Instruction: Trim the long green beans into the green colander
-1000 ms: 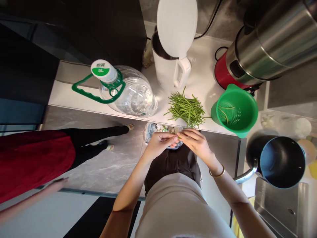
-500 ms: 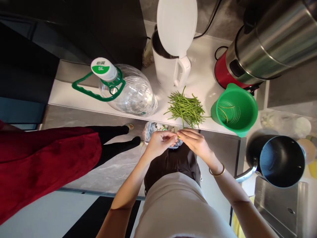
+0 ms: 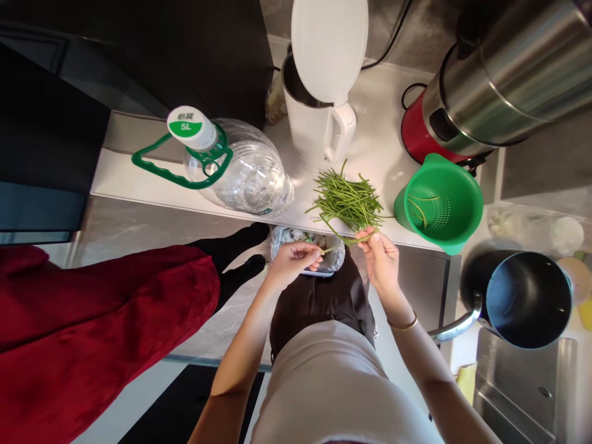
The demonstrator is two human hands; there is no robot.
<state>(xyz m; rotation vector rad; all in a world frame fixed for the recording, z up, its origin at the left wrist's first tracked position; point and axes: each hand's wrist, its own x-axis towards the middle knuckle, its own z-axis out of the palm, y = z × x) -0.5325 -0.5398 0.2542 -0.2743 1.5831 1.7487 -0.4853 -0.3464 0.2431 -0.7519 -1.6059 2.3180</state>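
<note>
My left hand (image 3: 295, 261) pinches a short pale green stem end (image 3: 329, 249) over a small container of scraps (image 3: 296, 237) held below the counter edge. My right hand (image 3: 380, 256) pinches the rest of that green stalk (image 3: 358, 239), lifted toward the pile of green stalks (image 3: 349, 201) on the white counter (image 3: 139, 179). The two hands are apart. A green colander (image 3: 441, 203) with a few stalks inside stands just right of the pile.
A clear 5L water jug (image 3: 240, 166) lies on the counter at left. A white kettle with its lid up (image 3: 319, 111) stands behind the pile, a red and steel appliance (image 3: 467, 98) at right. A dark pot (image 3: 522, 299) sits lower right. A person in red (image 3: 92, 333) stands at left.
My hands were together on one stalk; now they have pulled apart, the right lifting toward the pile. The person in red has moved further right.
</note>
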